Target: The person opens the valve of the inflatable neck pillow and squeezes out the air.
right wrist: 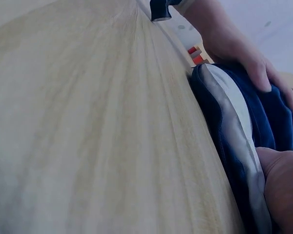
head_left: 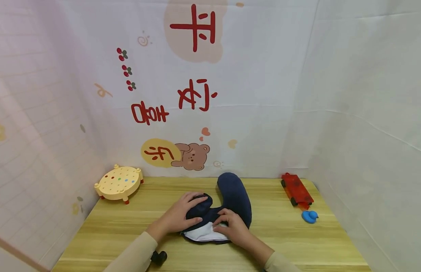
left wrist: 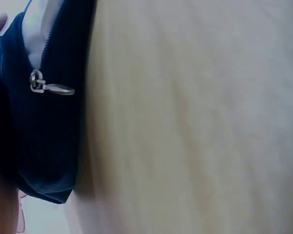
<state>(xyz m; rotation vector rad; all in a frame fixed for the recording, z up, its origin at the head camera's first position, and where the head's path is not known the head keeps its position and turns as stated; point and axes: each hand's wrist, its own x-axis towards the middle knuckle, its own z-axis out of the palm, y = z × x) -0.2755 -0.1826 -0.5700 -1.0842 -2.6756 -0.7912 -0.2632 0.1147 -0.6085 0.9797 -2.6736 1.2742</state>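
Observation:
A navy U-shaped neck pillow (head_left: 236, 196) lies on the wooden table with its curve toward me. Its zipper gapes along the near edge, baring a white inner (head_left: 205, 233). My left hand (head_left: 179, 213) grips the pillow's left end, thumb on the near side and fingers over the top. At the opening, my right hand (head_left: 234, 228) has bent fingers and pinches the upper edge of the cover beside the white inner. A metal zipper pull (left wrist: 58, 89) shows at one end of the slit in the left wrist view. The right fingertips are partly hidden.
A yellow round toy (head_left: 118, 184) with short legs stands at the back left. At the right are a red toy car (head_left: 295, 190) and a blue toy duck (head_left: 310, 216). A black object (head_left: 159, 257) lies by my left sleeve. White cloth walls enclose the table (head_left: 292, 249).

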